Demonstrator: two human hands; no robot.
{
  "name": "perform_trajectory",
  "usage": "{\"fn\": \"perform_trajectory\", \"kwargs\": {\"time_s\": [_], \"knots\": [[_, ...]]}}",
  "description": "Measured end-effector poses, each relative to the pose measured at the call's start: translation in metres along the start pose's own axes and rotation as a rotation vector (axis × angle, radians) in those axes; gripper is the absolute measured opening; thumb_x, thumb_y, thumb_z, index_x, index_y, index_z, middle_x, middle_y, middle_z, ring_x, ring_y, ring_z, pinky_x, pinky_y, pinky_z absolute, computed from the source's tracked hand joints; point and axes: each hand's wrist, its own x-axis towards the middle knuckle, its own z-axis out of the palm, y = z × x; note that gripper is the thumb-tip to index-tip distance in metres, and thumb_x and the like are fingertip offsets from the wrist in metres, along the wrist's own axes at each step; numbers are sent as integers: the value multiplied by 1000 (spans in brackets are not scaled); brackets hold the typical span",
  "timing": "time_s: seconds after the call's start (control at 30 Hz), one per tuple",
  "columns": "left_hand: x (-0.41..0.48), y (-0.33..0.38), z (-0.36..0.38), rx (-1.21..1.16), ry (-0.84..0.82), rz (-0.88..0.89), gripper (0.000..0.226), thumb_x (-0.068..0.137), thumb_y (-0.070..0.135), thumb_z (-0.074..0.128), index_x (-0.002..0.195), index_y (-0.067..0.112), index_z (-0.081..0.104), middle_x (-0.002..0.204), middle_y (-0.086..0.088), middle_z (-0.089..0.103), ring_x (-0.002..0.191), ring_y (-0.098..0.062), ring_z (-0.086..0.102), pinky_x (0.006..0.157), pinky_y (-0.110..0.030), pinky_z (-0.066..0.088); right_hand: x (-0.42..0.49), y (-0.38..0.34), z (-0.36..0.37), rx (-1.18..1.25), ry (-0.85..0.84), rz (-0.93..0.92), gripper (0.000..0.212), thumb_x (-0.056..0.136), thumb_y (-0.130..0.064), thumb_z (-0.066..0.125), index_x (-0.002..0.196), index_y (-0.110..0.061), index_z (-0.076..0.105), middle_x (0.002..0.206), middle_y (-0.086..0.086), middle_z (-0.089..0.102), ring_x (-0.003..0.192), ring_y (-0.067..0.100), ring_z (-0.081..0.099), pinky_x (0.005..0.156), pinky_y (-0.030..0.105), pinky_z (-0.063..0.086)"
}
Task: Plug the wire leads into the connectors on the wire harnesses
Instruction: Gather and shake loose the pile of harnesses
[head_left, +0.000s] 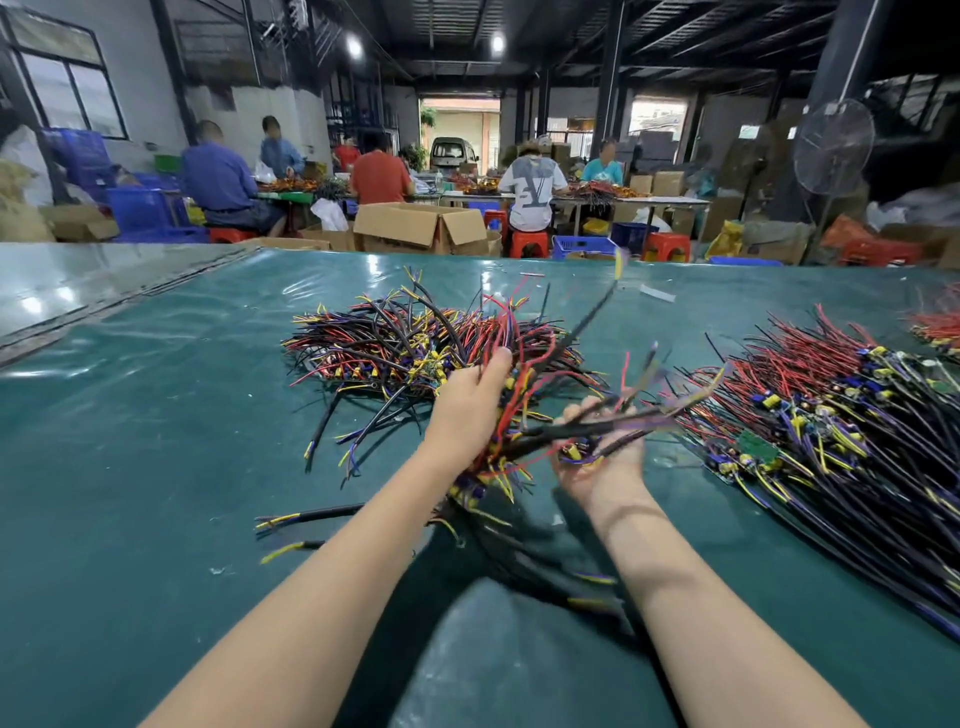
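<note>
Dimly lit from two ceiling lamps (354, 47) and a daylit doorway (460, 130), both far beyond the green table cover (156, 467). Streaked with white glare on the cover's far half. Smeared by motion above its middle: the wire harness (613, 422) gripped in the right hand (597, 467). Sharper just beside it, the wire bundle (514, 400) gripped in the left hand (467, 405). Bowed at the cover's left edge by the wide lens.

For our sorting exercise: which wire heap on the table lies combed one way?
The big right heap, its wires running parallel; the middle heap is tangled.
</note>
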Motion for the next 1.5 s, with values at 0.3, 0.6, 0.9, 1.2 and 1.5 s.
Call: {"fn": "perform_trajectory", "kwargs": {"time_s": [0.3, 0.6, 0.9, 1.2, 1.5], "knots": [[6, -21, -27, -57, 17, -219, 38, 95, 48, 38, 82, 13, 47, 76, -9, 47, 70, -17, 42, 63, -28, 34, 10, 7, 1, -209, -25, 17, 54, 97, -31, 29, 47, -16, 44, 30, -3, 39, 24, 9, 38, 35, 5, 26], [-5, -20, -27, -301, 249, -179, 41, 99, 33, 38, 61, 18, 43, 45, 12, 46, 44, -1, 41, 51, -20, 35, 10, -9, -5, -1314, 231, -675, 44, 79, -21, 68, 116, -4, 49, 114, 17, 53, 109, 31, 49, 93, 39, 35], [-7, 1, -15, -279, 451, -66, 40, 99, 27, 39, 61, 16, 39, 59, 0, 38, 61, -17, 34, 56, -29, 31, -26, 28, 21, -1460, -477, -482, 21, 89, -5, 52, 71, 0, 60, 58, -3, 48, 60, 10, 41, 57, 18, 35], [33, 48, -80, -127, 672, 10, 47, 98, 33, 42, 54, 17, 34, 55, 0, 34, 62, -23, 32, 63, -32, 28, -10, 38, -6, -1822, -516, -573, 30, 94, -22, 49, 68, -7, 55, 76, 16, 55, 81, 30, 55, 77, 39, 42], [19, 59, -60, 13, 502, 33, 48, 98, 30, 42, 52, 16, 39, 61, -17, 53, 66, -33, 44, 62, -36, 35, -25, 35, 35, -940, -471, -467, 27, 91, 0, 49, 75, -20, 57, 67, -2, 54, 57, 4, 52, 57, 15, 46]]}}
